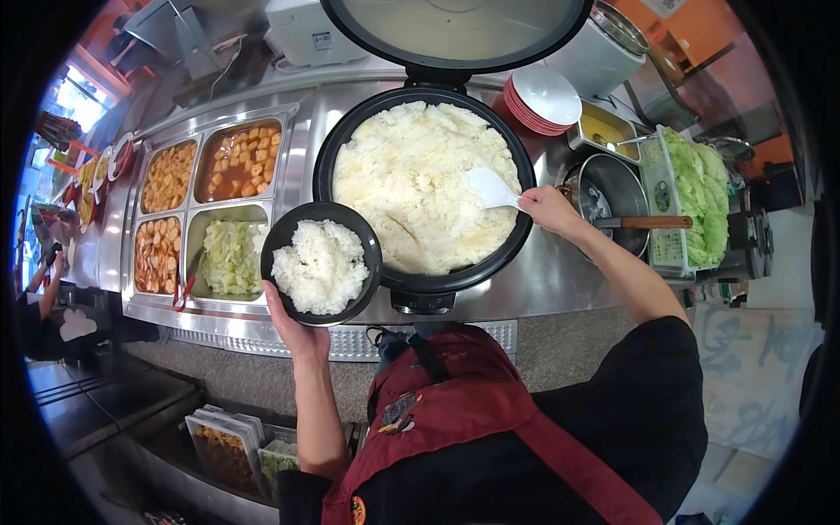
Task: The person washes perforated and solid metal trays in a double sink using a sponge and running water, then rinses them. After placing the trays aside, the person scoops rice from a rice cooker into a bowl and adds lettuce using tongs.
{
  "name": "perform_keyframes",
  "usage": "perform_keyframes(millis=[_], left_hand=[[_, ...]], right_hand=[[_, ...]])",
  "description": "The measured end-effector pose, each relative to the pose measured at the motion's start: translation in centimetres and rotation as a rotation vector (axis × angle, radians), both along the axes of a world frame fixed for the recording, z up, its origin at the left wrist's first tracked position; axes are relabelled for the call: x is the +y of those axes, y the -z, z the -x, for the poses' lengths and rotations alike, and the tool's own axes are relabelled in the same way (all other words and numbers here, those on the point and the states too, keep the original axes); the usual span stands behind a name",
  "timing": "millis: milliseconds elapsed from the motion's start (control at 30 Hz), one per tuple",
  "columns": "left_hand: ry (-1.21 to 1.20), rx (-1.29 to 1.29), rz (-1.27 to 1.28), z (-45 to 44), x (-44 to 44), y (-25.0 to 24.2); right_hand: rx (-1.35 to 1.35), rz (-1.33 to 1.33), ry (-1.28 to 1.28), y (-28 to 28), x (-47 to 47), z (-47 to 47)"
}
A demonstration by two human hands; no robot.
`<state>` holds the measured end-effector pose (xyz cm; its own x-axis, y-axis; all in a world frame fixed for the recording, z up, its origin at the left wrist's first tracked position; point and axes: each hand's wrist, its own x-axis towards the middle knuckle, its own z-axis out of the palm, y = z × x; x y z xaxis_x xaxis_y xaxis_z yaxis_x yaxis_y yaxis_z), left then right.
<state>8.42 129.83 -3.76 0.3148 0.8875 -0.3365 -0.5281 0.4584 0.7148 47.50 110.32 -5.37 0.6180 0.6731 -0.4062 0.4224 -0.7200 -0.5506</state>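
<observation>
My left hand [295, 328] holds a black bowl [374, 252] from below, near the front edge of the counter. A mound of white cooked rice [319, 267] fills most of it. In my right hand [546, 205] is the handle of a white rice paddle [491, 188], its blade resting on the rice [420, 177] inside a large round rice cooker [326, 154]. The cooker's lid [459, 33] stands raised at the back. The bowl overlaps the cooker's left front rim in the view.
Left are steel food pans [197, 209] of cubed food, sliced food and chopped lettuce, with red-handled tongs [186, 292]. Right stand stacked bowls [541, 98], a saucepan [610, 190] and a basket [656, 197] of lettuce leaves. Another person [49, 302] is at far left.
</observation>
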Motion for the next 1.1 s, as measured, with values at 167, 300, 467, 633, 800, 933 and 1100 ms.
perform_keyframes(millis=[167,300,467,633,800,933,1100], left_hand=[[-0.002,-0.045,0.013,-0.4,-0.4,-0.6],[0.046,-0.062,-0.012,-1.6,-0.5,-0.8],[0.018,-0.061,-0.015,-2.5,-0.4,-0.9],[0.006,-0.028,-0.056,-3.1,-0.5,-0.7],[0.005,0.007,-0.105,-4.8,-0.3,0.7],[0.084,-0.092,-0.105,-7.7,-0.7,1.7],[0.241,-0.309,-0.045,-10.9,-2.3,1.0]], right_hand=[[0.334,0.051,0.156,0.5,2.8,2.2],[0.107,0.016,-0.053,1.7,3.8,4.0],[0.147,-0.003,-0.033,2.7,2.1,4.1],[0.626,-0.046,0.23,1.4,1.3,5.0],[0.545,-0.224,0.204,-5.3,0.2,5.6],[0.458,-0.306,0.091,-10.9,0.1,5.5],[-0.173,-0.23,-0.28,-15.6,1.9,7.9]])
